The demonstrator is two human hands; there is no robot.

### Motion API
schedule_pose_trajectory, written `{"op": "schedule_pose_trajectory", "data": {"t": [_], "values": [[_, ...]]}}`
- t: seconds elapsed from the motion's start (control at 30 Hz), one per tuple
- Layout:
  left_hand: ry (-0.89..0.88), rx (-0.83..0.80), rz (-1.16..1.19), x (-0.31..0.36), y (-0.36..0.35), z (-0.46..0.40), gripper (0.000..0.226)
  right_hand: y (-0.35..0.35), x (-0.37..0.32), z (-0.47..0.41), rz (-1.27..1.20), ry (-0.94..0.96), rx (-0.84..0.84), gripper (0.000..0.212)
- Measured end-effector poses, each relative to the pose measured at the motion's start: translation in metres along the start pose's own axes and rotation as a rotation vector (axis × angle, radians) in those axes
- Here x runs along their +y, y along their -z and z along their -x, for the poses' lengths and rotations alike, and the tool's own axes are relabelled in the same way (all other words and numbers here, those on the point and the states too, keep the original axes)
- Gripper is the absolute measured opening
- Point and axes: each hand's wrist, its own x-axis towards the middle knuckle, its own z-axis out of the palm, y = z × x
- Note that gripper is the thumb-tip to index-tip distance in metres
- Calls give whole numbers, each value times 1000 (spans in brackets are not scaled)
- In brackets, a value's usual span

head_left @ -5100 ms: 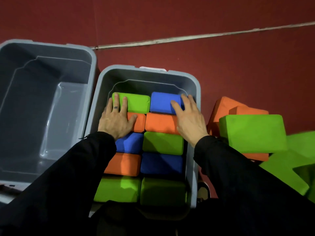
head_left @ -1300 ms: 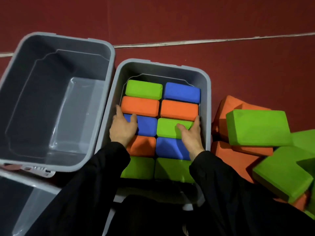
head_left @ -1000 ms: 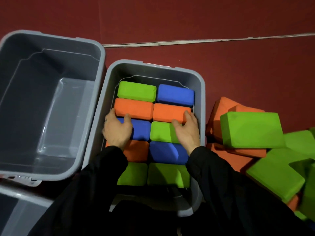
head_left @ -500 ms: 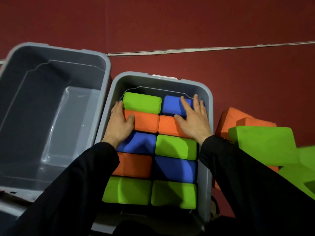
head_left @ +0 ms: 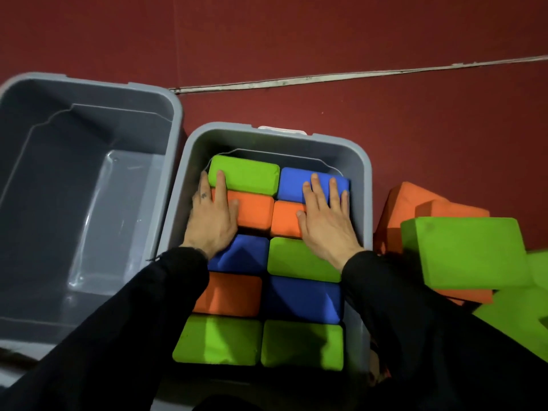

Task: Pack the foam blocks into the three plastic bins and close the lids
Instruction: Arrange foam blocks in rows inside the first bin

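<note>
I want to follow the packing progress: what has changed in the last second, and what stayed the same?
Both hands slid from the middle rows to the far end: the left hand now presses flat on the far green and orange blocks, the right hand on the blue block and orange. Nothing was gripped. The ten blocks and the empty bin stayed unchanged.

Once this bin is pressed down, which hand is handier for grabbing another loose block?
Probably the right hand: the loose green block and orange ones lie just beyond the packed bin's right wall. The left hand is on the far side.
</note>
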Motion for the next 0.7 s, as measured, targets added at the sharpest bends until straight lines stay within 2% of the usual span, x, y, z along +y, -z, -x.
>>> {"op": "schedule_pose_trajectory", "data": {"t": [0.1, 0.2, 0.27, 0.33, 0.4, 0.47, 0.53, 0.7], "values": [[2, -8, -121, -6, -5, 15, 106, -2, 3, -2, -62, 10, -17, 69], [-14, 43, -220, -3, -12, 27, 104, -6, 1, -8, -7, -17, 5, 91], [4, 57, -232, 0, -13, 31, 100, -12, -4, -6, 33, -32, 35, 97], [-5, 64, -216, -1, -11, 37, 95, -12, -3, -3, 13, -13, 26, 94], [-93, 79, -261, -1, -9, 51, 90, -4, 2, 3, -8, 30, 26, 87], [-201, 51, -342, 0, -10, 72, 87, 1, 2, 19, 43, 95, 103, 79], [-229, -4, -379, 1, -17, 92, 88, -7, -8, 47, 87, 120, 178, 74], [-190, 26, -385, 2, -29, 90, 87, -40, -24, 75, 94, -12, 180, 73]]}}
